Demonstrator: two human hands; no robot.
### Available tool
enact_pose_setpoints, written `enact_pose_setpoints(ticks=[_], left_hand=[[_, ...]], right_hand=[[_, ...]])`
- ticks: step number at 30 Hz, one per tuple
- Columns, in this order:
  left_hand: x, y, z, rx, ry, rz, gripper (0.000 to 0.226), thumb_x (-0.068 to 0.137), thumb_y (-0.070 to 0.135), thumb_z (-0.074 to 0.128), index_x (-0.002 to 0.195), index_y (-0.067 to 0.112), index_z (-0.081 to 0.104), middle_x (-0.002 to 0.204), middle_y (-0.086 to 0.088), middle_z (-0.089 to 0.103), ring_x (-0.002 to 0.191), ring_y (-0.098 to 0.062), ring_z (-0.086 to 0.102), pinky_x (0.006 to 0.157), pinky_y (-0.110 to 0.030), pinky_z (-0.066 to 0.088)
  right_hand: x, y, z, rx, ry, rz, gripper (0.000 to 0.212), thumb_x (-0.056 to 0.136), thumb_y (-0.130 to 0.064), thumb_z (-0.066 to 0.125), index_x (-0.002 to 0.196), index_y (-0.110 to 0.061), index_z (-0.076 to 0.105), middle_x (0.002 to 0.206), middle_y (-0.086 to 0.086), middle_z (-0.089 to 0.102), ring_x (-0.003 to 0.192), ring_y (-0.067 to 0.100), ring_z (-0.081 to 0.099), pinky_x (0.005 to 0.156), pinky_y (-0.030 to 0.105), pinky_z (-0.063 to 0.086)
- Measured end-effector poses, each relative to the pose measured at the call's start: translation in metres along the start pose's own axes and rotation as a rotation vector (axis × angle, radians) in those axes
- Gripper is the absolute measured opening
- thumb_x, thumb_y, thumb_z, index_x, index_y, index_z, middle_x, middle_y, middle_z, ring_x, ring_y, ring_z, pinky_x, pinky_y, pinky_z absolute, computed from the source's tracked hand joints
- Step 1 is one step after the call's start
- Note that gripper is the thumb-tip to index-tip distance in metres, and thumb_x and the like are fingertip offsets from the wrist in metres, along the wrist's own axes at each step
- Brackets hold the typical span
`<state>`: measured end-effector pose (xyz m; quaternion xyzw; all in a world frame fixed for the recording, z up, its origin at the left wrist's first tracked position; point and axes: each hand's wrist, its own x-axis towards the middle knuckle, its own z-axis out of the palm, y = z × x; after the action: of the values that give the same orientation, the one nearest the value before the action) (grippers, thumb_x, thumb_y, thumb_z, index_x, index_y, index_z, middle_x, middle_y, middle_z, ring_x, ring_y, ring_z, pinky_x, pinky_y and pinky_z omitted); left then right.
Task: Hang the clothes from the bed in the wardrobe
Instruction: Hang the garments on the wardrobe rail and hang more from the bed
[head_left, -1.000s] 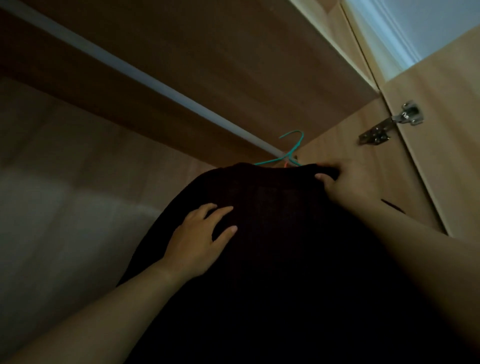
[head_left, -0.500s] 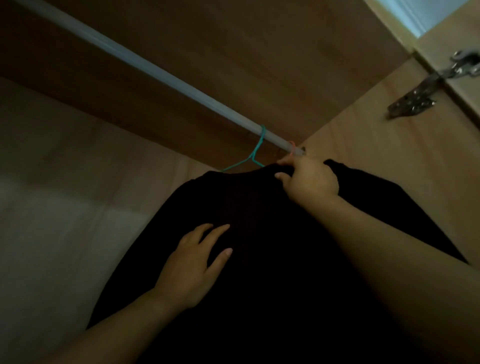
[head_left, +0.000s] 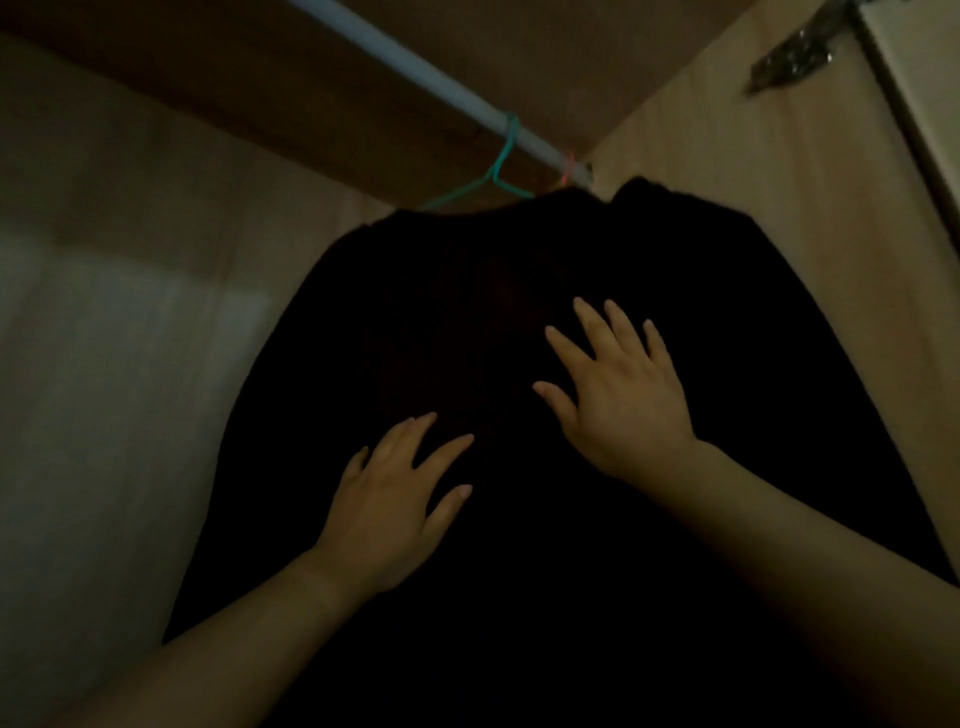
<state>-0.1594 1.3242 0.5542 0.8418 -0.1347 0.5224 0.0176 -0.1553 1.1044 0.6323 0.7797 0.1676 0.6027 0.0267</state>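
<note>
Fingers straight, spread, grasping nothing: left hand (head_left: 387, 512) and right hand (head_left: 623, 400) flat on black garment (head_left: 467, 291), green hanger (head_left: 496, 174) on rail (head_left: 415, 67).

I logged both arms raised and reaching forward. The left hand (head_left: 387, 512) lay palm down, fingers straight and splayed, thumb out to the right. Its bare left forearm (head_left: 208, 654) ran in from the lower left corner. The right hand (head_left: 621, 402) sat higher and farther forward, also flat, fingers fanned and angled up-left. The bare right forearm (head_left: 810, 561) entered from lower right. Hands near each other, not touching.
</note>
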Motion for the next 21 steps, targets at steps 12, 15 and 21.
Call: enact_pose_setpoints(ticks=[12,15,21], left_hand=[[-0.225,0.082,0.035,-0.253,-0.46,0.094,0.085,0.076,0.079,-0.009,0.145,0.04,0.023,0.155,0.004,0.022,0.143,-0.018,0.018,0.111,-0.051,0.024],[-0.246,0.082,0.033,-0.319,-0.428,0.052,0.08,0.079,0.077,0.001,0.145,0.039,0.026,0.153,0.003,0.027,0.14,-0.02,0.023,0.11,-0.05,0.027],[-0.361,0.159,0.031,-0.553,-0.614,0.095,0.067,0.086,0.066,0.016,0.143,0.036,0.033,0.149,0.005,0.035,0.137,-0.017,0.031,0.109,-0.044,0.031]], right_hand=[[-0.333,-0.049,-0.028,-0.02,-0.602,0.019,0.068,0.086,-0.058,0.016,0.137,-0.024,0.046,0.147,0.01,0.038,0.136,0.028,0.034,0.109,0.042,0.023],[-0.353,-0.059,-0.047,0.152,-0.735,0.072,0.08,0.078,-0.064,0.0,0.148,-0.03,0.02,0.157,0.003,0.013,0.144,0.022,0.013,0.115,0.037,0.013],[-0.483,-0.083,-0.116,0.182,-0.812,0.376,0.064,0.089,-0.06,0.023,0.141,-0.026,0.038,0.146,0.005,0.039,0.13,0.026,0.041,0.097,0.04,0.043]])
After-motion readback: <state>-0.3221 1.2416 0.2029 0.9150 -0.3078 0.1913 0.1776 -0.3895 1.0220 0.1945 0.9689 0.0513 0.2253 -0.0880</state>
